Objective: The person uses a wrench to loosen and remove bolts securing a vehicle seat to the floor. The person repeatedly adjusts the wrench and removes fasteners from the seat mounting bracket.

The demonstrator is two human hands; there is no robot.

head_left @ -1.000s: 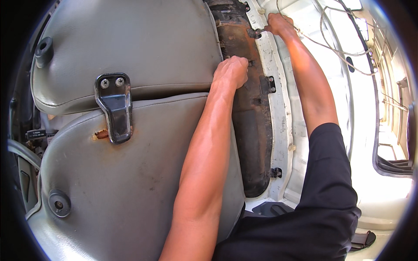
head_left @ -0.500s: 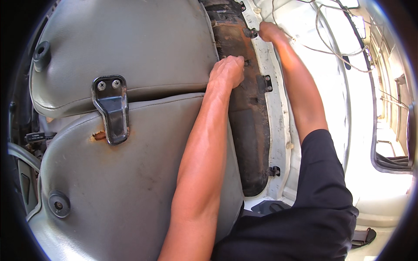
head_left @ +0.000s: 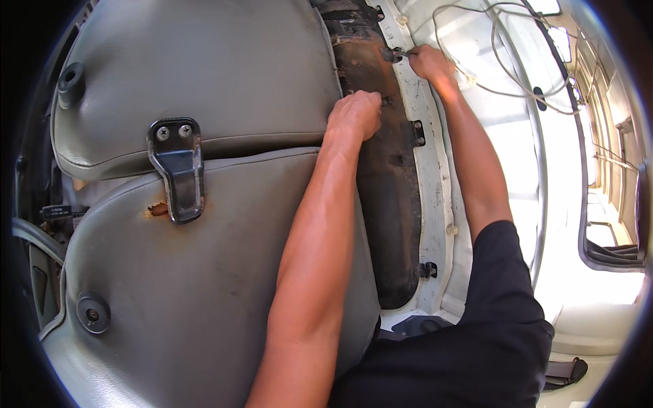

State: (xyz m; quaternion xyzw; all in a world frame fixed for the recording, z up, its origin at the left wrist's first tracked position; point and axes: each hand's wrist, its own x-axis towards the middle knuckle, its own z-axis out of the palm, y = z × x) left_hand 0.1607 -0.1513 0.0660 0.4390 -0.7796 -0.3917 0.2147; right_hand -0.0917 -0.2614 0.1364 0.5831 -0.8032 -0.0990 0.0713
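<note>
My left hand (head_left: pixel 355 114) is closed in a fist at the right edge of the upper grey seat cushion (head_left: pixel 204 61), over a dark, rusty panel (head_left: pixel 384 204). Whatever it grips is hidden, though a small dark piece shows just beyond the knuckles. Farther up and to the right, my right hand (head_left: pixel 432 64) is closed around something thin and dark, mostly covered by the fingers. Its end reaches toward a small black bracket (head_left: pixel 392 54) on the white metal strip (head_left: pixel 428 197) beside the panel.
A lower grey cushion (head_left: pixel 218 272) carries a black metal bracket (head_left: pixel 178 170) near a rusty tear. More black brackets (head_left: pixel 427 270) line the white strip. A loose cable (head_left: pixel 500 58) loops over the white surface at upper right. A dark strap (head_left: pixel 566 372) lies lower right.
My right hand has shifted slightly down and right, and the thin dark piece between it and the bracket now shows. My left hand has stayed nearly in place.
</note>
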